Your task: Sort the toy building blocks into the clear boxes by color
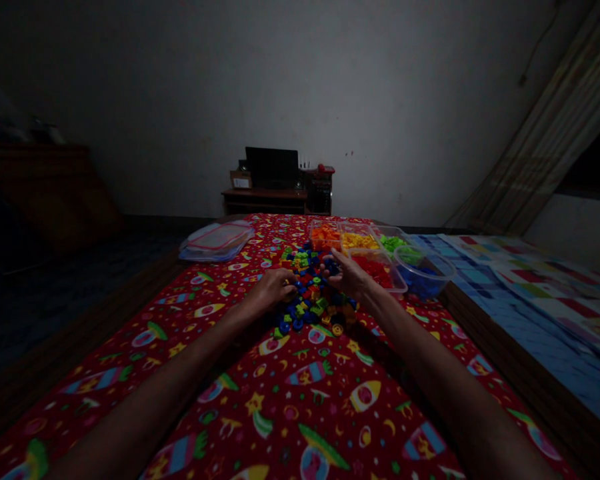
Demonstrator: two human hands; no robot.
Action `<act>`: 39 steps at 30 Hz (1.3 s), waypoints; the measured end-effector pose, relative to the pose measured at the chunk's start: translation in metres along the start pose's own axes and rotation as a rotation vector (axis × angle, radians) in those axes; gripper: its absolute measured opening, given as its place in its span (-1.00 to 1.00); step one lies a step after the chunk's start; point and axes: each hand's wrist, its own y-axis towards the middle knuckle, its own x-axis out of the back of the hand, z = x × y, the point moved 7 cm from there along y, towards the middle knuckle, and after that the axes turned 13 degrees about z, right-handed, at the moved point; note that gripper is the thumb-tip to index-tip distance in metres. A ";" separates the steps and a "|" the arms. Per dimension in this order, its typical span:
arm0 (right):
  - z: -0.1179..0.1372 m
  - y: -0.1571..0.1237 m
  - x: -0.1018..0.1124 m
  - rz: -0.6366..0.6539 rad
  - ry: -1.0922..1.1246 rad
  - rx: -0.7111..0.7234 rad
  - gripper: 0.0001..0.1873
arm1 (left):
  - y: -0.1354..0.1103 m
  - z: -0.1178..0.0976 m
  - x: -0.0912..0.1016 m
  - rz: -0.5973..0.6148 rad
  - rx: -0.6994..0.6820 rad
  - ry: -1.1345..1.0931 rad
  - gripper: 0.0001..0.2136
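A pile of small plastic building pieces (310,310) in blue, green, yellow, red and orange lies on the red patterned cloth. At the pile's left edge, my left hand (274,288) has its fingers curled together over the pieces; what they pinch is hidden. My right hand (349,275) is above the pile's right side, fingers curved around dark blue pieces (332,267). Beyond it, clear containers hold sorted pieces: orange pieces (325,235), yellow pieces (359,241), green pieces (393,245), red pieces (377,271) and, in a round tub (447,268), blue pieces (423,283).
Clear lids (217,239) are stacked on the cloth at the far left. A bed with a checked blue sheet (485,293) adjoins the right side, past a wooden edge (500,347). A monitor (272,167) stands on a low desk (265,199) by the wall.
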 end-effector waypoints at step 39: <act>0.127 -0.057 0.095 -0.471 -1.011 0.276 -0.82 | -0.008 -0.025 0.027 -0.176 -0.019 -0.220 -0.81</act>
